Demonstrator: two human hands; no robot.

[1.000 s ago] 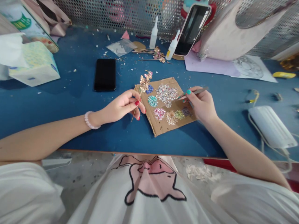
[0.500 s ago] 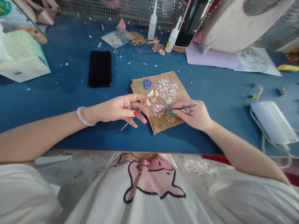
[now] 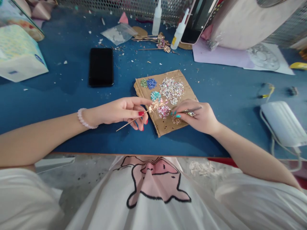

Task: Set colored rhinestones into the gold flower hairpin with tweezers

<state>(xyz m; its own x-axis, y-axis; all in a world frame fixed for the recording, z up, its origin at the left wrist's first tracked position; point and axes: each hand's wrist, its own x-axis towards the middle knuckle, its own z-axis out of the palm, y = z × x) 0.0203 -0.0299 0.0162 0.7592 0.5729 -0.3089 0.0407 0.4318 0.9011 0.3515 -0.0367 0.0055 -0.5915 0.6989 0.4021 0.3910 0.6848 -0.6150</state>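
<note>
Between thumb and fingers my left hand (image 3: 134, 113) holds a gold hairpin (image 3: 127, 124), its flower head over the left part of a cardboard piece (image 3: 168, 127). My right hand (image 3: 198, 116) pinches a thin dark tool (image 3: 192, 109), like tweezers, whose tip is hidden by the fingers above a pale brownish bead pile (image 3: 176, 119). On the cardboard lie bead piles: green (image 3: 143, 83), blue (image 3: 151, 83), teal (image 3: 155, 95), silvery (image 3: 171, 88) and pink (image 3: 164, 111). The flower head partly covers the pink pile.
Behind the cardboard lie a black phone (image 3: 101, 67), a plastic bag (image 3: 118, 34), more gold hairpins (image 3: 150, 39) and two glue bottles (image 3: 178, 32), (image 3: 157, 20). A tissue box (image 3: 21, 54) stands left; a white device with a cable (image 3: 283, 123) lies right.
My left hand has turned the hairpin flatter and lowered its flower head toward the pink beads, uncovering the teal pile. My right hand has hardly moved. The view has shifted slightly.
</note>
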